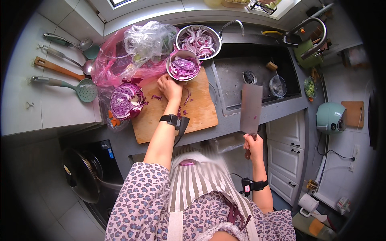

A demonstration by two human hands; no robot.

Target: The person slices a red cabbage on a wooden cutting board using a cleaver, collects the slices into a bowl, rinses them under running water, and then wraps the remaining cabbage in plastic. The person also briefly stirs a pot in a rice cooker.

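Observation:
My right hand [253,145] grips the wooden handle of a cleaver [251,108], its broad blade pointing up past the sink's front edge. A small purple scrap clings to the blade. At the far side of the wooden cutting board [150,123], my left hand [170,87] touches a bowl [169,70] of cut red cabbage [183,67]; whether its fingers grip the rim is hard to tell. Shreds of cabbage lie on the board. A cut red cabbage head [126,101] rests at the board's left edge. Behind the bowl stands a metal bowl [219,45] of sliced red onion [199,42].
Pink and clear plastic bags [111,66] bunch up behind the board. Right of it is the dark sink [232,69] with a faucet [319,24]. Utensils hang on the left wall, above a lidded pan [81,177]. Orange pieces [114,120] lie beside the cabbage head.

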